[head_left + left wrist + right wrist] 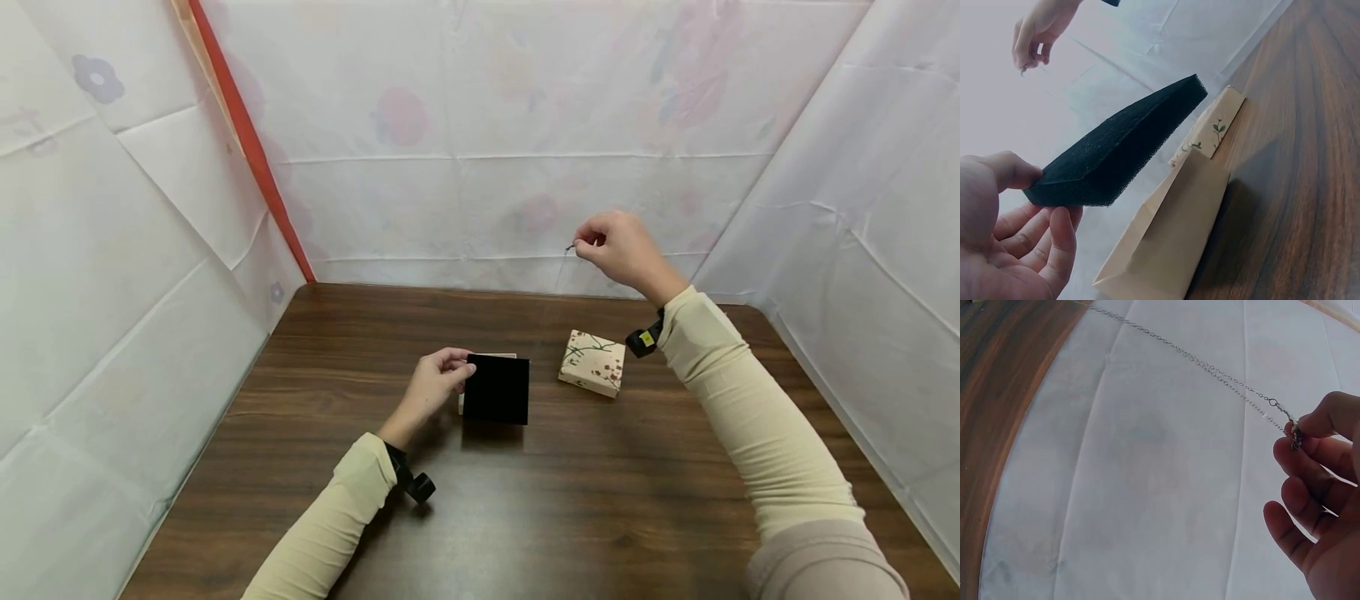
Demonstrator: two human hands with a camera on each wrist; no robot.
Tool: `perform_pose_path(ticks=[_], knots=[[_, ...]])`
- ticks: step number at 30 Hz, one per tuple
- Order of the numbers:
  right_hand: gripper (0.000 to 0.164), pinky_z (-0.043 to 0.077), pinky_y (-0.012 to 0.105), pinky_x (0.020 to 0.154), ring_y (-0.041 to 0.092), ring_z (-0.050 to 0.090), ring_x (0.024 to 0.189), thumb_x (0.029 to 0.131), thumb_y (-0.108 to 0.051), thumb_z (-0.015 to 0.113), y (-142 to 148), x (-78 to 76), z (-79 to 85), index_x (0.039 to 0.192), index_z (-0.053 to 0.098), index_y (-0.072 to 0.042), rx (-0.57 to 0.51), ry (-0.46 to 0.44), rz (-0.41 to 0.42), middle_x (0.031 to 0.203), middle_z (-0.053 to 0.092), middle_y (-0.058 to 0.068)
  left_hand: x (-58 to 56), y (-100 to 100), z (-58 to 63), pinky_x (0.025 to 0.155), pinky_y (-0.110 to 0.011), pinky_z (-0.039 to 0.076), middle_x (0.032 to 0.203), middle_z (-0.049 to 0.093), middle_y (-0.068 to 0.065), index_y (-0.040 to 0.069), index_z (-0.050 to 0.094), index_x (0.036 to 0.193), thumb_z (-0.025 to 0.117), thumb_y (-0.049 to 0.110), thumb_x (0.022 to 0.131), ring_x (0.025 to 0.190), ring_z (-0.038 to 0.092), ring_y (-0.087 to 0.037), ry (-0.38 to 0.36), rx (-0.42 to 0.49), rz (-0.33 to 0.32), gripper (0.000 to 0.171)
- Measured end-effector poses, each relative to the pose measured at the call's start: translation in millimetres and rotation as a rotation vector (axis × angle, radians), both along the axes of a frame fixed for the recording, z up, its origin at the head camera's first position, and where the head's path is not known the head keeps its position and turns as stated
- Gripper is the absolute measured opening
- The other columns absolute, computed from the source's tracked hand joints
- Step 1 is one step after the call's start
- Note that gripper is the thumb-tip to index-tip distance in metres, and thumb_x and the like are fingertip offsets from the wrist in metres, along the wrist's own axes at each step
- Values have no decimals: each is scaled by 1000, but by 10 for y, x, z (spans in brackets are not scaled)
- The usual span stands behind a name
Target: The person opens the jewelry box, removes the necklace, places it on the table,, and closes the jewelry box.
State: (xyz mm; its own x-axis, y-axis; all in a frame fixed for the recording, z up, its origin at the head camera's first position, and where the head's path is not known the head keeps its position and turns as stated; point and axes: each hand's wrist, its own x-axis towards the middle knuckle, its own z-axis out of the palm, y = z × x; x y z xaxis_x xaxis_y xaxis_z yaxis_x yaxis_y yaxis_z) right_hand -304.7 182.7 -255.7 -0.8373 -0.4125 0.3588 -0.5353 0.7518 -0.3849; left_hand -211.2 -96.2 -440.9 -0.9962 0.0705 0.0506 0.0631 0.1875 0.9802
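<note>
My left hand [437,382] pinches a square black foam pad [497,390] by its left edge, thumb on top and fingers beneath. The pad is tilted above an open cardboard box base [1169,231], which it mostly covers in the head view. Raised high toward the back, my right hand [618,250] pinches the end of a thin silver chain necklace [1191,357] between thumb and fingertip. Its two strands run down toward the table, and their lower end is out of the right wrist view.
A cream box lid [592,363] with printed branches and small flowers lies on the brown wooden table [337,367], to the right of the box base. White patterned sheets [480,200] stand behind the table and along both sides.
</note>
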Motion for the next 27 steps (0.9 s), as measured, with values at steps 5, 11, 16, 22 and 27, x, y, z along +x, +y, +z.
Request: perform_pose_path(ticks=[5,11,16,22,27], knots=[[22,40,34,72,26,55,82,96,-13,56,-14,17,-15,100,73,0,-6,-31,-1,91,67,17,-15,-8,-35,66,-41,57,84,69,-9,-5,66,111,66,6,90,60,56,-8,3,-6,16,24],[21,41,35,72,27,56,82,95,-12,56,2,22,-21,97,73,0,-11,-26,-5,91,67,17,-14,-21,-37,71,-52,55,88,70,-14,-5,66,112,65,8,90,62,57,-10,5,-3,13,25],[21,40,34,69,24,53,76,93,-11,55,1,22,-6,93,73,-1,-10,-18,-17,88,67,15,-18,-59,-50,71,-50,56,90,70,-15,-4,66,113,65,8,91,63,57,-11,-1,-8,19,25],[21,41,34,68,24,54,74,92,-12,55,-10,-2,-18,94,73,-2,-2,-31,-14,88,68,14,130,-63,223,74,-53,55,94,69,-21,-8,63,115,63,6,92,65,57,-13,-16,-11,3,27],[22,43,37,71,26,57,81,97,-15,55,-70,-66,-143,101,71,-1,-3,-88,-20,94,67,16,193,-61,350,79,-57,53,100,69,-25,-10,61,118,61,5,93,69,59,-16,-17,-14,0,29]])
